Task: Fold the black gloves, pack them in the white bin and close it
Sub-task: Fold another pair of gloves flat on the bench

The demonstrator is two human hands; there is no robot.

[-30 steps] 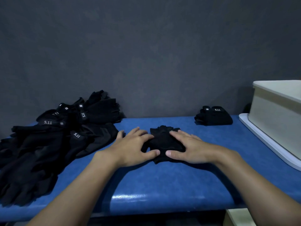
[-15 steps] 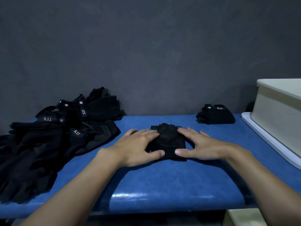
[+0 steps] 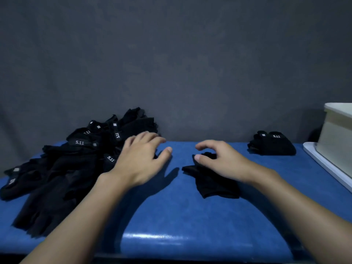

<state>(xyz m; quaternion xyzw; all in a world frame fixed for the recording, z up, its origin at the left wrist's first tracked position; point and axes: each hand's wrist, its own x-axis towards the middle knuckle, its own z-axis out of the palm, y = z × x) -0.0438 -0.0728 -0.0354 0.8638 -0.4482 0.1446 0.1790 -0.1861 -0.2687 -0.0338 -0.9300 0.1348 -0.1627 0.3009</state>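
Left hand (image 3: 142, 161) blurred, right hand (image 3: 222, 161) half hiding glove (image 3: 215, 185), white bin (image 3: 335, 141) cropped

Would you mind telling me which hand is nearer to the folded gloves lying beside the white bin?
Right. The right hand grips a glove just left of the folded gloves; the left hand is farther left, by the loose pile.

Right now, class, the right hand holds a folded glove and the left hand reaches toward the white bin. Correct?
No. In the head view the left hand reaches toward the pile of loose gloves, not the white bin, which stands far right. The right hand does hold a folded glove.
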